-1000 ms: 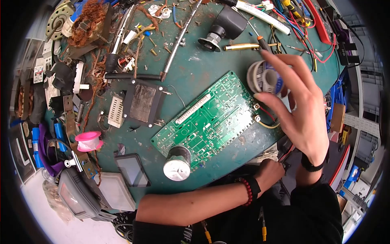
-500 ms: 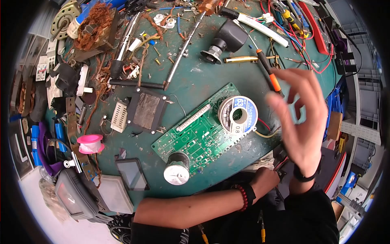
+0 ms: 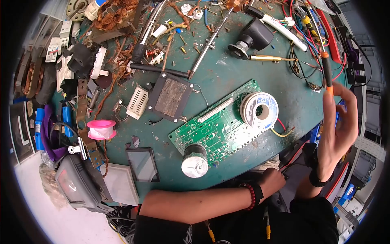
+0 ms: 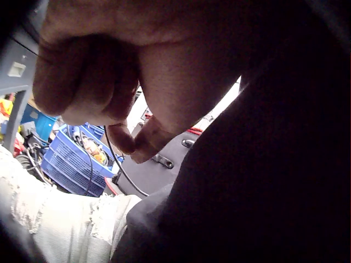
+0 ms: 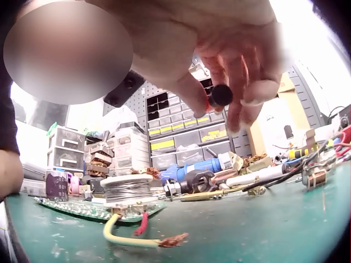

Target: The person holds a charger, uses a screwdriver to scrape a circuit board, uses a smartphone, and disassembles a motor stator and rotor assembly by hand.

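Observation:
In the head view, my right hand [image 3: 339, 126] pinches the orange-and-black handle of a screwdriver [image 3: 326, 71], held upright at the table's right side. The right wrist view shows the handle's dark round end [image 5: 220, 95] between thumb and fingers of this hand [image 5: 219, 66]. A solder spool [image 3: 260, 110] lies flat on the right end of a green circuit board [image 3: 219, 130]; a black-and-silver cylinder [image 3: 195, 162] stands at its near left end. My left hand [image 3: 271, 183] is low by my lap, fingers curled, with nothing visible in it; the left wrist view shows it dark [image 4: 104, 76].
Left of the board are a dark square block [image 3: 170, 97], a white slotted connector [image 3: 138, 101], a pink spool [image 3: 101, 129] and a small screen [image 3: 143, 164]. Metal parts and copper wire crowd the far left; a black suction mount [image 3: 252, 36] and coloured wires lie at the back right.
The spool has gone from beside my right hand onto the board. My right hand has moved right and taken hold of the screwdriver, which lay on the table. The head view has shifted.

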The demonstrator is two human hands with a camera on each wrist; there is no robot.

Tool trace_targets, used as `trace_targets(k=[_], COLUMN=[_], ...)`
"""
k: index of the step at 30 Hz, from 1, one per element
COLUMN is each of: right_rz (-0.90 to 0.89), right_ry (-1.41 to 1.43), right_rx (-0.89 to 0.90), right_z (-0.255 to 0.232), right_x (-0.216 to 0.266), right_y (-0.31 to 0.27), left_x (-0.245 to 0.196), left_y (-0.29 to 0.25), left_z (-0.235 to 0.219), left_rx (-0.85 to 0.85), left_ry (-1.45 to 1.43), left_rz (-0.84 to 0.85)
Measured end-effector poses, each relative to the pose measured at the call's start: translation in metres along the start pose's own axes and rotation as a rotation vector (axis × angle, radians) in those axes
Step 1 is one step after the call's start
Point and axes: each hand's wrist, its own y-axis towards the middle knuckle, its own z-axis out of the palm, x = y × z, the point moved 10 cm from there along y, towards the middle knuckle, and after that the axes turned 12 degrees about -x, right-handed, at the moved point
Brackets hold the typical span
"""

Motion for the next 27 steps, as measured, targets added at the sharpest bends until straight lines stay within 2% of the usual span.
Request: trace_targets(k=[1,2,3,5,7,9,11,13,17,18,19,21,22,23,25,27], right_rz=[-0.148,-0.179,-0.022,0.167,0.278,0.030,0.331,0.249,0.263,0.188,0.189,-0.142,-0.183,-0.182,0.001,-0.008], right_ry=[-0.063,0.039,0.250,0.511,0.631,0.743,0.964,0.941,0.874,0.963,0.962,0.758,0.771,0.771,0.921,0.848], right_rx=[-0.044,-0.116,-0.198,-0.055,0.037,0.120,0.192,0.221,0.197,0.218,0.221,0.315,0.358,0.358,0.205,0.216], right_z=[-0.007,-0.014,-0.023,-0.020,-0.016,-0.016,-0.009,-0.003,0.006,0.003,0.004,0.006,0.006,0.008,0.003,0.004], right_x=[0.013,0.015,-0.005,-0.011,-0.010,0.000,-0.012,-0.004,0.012,0.012,0.010,0.035,0.038,0.039,0.024,0.023], right_y=[0.000,-0.001,-0.007,-0.020,-0.035,-0.039,-0.054,-0.059,-0.066,-0.067,-0.066,-0.064,-0.063,-0.066,-0.064,-0.065], left_x=[0.000,0.000,0.000,0.002,0.001,0.003,-0.004,-0.007,-0.004,-0.005,-0.005,-0.005,-0.005,-0.006,-0.005,-0.005], left_y=[-0.001,-0.001,0.000,0.001,0.002,0.003,0.004,0.000,0.003,0.001,0.002,0.001,0.004,0.006,0.005,0.006], left_z=[0.003,0.005,0.004,0.003,0.011,0.018,0.023,0.026,0.029,0.030,0.030,0.033,0.034,0.035,0.036,0.038], left_rx=[0.024,0.044,0.041,0.058,0.034,0.015,-0.023,-0.017,-0.008,-0.009,-0.010,-0.010,-0.009,-0.008,-0.007,-0.004], left_ry=[0.000,0.001,0.003,0.036,0.064,0.089,0.090,0.083,0.076,0.073,0.070,0.063,0.060,0.057,0.053,0.050], left_rz=[-0.006,-0.014,-0.014,-0.021,-0.032,-0.038,0.034,0.037,0.021,0.015,0.009,0.000,-0.003,-0.007,-0.016,-0.025])
